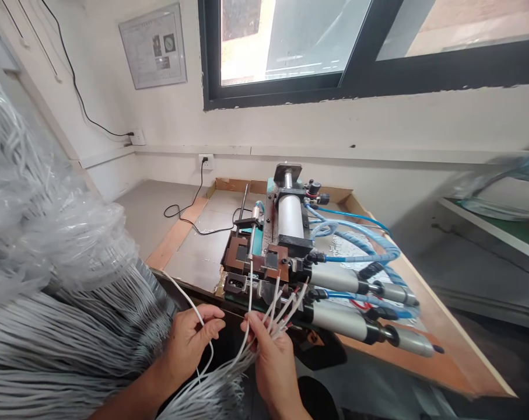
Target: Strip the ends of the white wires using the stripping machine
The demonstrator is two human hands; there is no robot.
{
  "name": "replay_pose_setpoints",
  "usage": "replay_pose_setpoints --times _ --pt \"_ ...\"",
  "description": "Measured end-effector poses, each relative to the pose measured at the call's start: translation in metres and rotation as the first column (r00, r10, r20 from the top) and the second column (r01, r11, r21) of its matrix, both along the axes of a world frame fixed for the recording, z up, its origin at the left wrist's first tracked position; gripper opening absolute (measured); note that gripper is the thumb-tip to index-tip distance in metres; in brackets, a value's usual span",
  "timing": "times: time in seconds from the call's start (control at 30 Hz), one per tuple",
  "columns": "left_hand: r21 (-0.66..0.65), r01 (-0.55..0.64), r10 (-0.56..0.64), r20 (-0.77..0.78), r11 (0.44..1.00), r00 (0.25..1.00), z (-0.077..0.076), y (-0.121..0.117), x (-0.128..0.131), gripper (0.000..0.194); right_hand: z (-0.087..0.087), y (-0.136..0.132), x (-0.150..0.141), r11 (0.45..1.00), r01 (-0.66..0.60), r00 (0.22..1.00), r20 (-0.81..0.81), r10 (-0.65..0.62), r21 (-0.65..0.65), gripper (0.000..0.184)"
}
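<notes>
My right hand (275, 356) is closed around several white cables (290, 306) whose cut ends fan upward. Thumb and forefinger pinch one white cable (250, 289) that runs up to the brown jaw plates of a pneumatic wire-stripping machine (290, 216). To the left, my left hand (192, 335) has its fingers curled, the thumb close to the forefinger. Another white cable (183, 294) passes through this hand, with its end up by the bench edge. The long tails of the cables gather in a bundle (220, 379) below both hands.
A large stack of grey cables (72, 332), partly under clear plastic (49, 210), fills the left. Blue air hoses (364, 251) and silver cylinders (338, 321) stick out to the right. The bench (194, 245) has a wooden rim; a black power cord (198, 224) lies on it.
</notes>
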State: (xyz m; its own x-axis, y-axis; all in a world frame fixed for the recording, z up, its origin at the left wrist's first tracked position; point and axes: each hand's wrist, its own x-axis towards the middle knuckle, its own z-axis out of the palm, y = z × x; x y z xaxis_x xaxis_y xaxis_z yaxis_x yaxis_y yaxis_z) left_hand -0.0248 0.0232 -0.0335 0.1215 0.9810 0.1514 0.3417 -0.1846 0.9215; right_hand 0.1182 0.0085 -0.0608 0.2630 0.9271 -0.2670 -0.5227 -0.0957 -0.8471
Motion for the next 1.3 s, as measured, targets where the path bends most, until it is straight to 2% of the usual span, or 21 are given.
replay_pose_setpoints --times 0.1,0.23,0.33,0.43,0.53,0.6,0.67,0.7,0.77,0.83,0.9,0.97,1.03,1.13,1.2,1.3 --pt "0.075 0.110 -0.101 -0.118 0.991 0.988 -0.001 -0.003 -0.003 0.017 0.003 0.005 -0.003 0.998 0.036 0.996 -0.077 -0.040 -0.052 0.023" --pt "0.137 0.247 -0.199 -0.294 0.959 0.935 0.001 -0.006 -0.003 0.019 0.007 0.009 -0.004 0.998 0.013 0.991 -0.134 -0.020 -0.057 0.023" --pt "0.109 0.391 -0.315 -0.418 0.914 0.852 -0.001 -0.012 -0.001 0.023 0.007 0.010 -0.005 0.998 0.009 0.988 -0.155 -0.018 -0.059 0.023" --pt "0.047 0.536 -0.443 -0.503 0.843 0.742 -0.006 -0.019 -0.002 0.027 0.008 0.011 -0.004 0.998 -0.016 0.987 -0.161 0.005 -0.066 0.023" --pt "0.001 0.647 -0.517 -0.599 0.763 0.611 -0.010 -0.027 -0.003 0.028 0.013 0.011 -0.001 0.978 -0.209 0.963 -0.179 0.202 -0.023 0.029" --pt "0.009 0.711 -0.524 -0.670 0.703 0.526 -0.012 -0.031 -0.004 0.028 0.016 0.009 0.001 0.920 -0.391 0.911 -0.138 0.390 0.022 0.035" --pt "0.030 0.760 -0.492 -0.746 0.649 0.449 -0.015 -0.033 -0.003 0.030 0.017 0.007 0.003 0.874 -0.483 0.874 -0.026 0.485 0.044 0.037" --pt "0.033 0.776 -0.469 -0.780 0.630 0.414 -0.017 -0.034 -0.003 0.032 0.016 0.006 0.003 0.877 -0.478 0.878 0.046 0.476 0.043 0.036" --pt "0.030 0.789 -0.424 -0.831 0.614 0.361 -0.021 -0.035 -0.004 0.034 0.011 0.004 0.005 0.920 -0.391 0.905 0.195 0.379 0.028 0.035" --pt "0.017 0.779 -0.402 -0.850 0.627 0.341 -0.028 -0.036 -0.005 0.034 0.004 0.003 0.006 0.953 -0.303 0.902 0.324 0.284 0.008 0.034" --pt "-0.010 0.764 -0.415 -0.845 0.645 0.339 -0.036 -0.036 -0.006 0.031 -0.002 0.001 0.007 0.957 -0.289 0.880 0.391 0.269 -0.009 0.034" --pt "-0.085 0.749 -0.465 -0.828 0.657 0.314 -0.044 -0.035 -0.007 0.026 -0.005 -0.001 0.007 0.943 -0.331 0.876 0.364 0.317 -0.024 0.035" --pt "-0.172 0.737 -0.522 -0.807 0.653 0.275 -0.053 -0.035 -0.008 0.023 -0.004 -0.003 0.007 0.918 -0.395 0.882 0.265 0.389 -0.033 0.036" --pt "-0.236 0.723 -0.559 -0.793 0.649 0.243 -0.065 -0.034 -0.007 0.024 0.000 -0.005 0.007 0.895 -0.445 0.889 0.137 0.438 0.024 0.033" --pt "-0.242 0.716 -0.559 -0.792 0.655 0.243 -0.072 -0.033 -0.006 0.027 0.003 -0.006 0.007 0.914 -0.399 0.914 0.117 0.389 0.074 0.029" --pt "-0.274 0.715 -0.582 -0.781 0.643 0.224 -0.081 -0.032 -0.004 0.032 0.001 -0.008 0.007 0.960 -0.261 0.963 0.092 0.252 0.102 0.025"
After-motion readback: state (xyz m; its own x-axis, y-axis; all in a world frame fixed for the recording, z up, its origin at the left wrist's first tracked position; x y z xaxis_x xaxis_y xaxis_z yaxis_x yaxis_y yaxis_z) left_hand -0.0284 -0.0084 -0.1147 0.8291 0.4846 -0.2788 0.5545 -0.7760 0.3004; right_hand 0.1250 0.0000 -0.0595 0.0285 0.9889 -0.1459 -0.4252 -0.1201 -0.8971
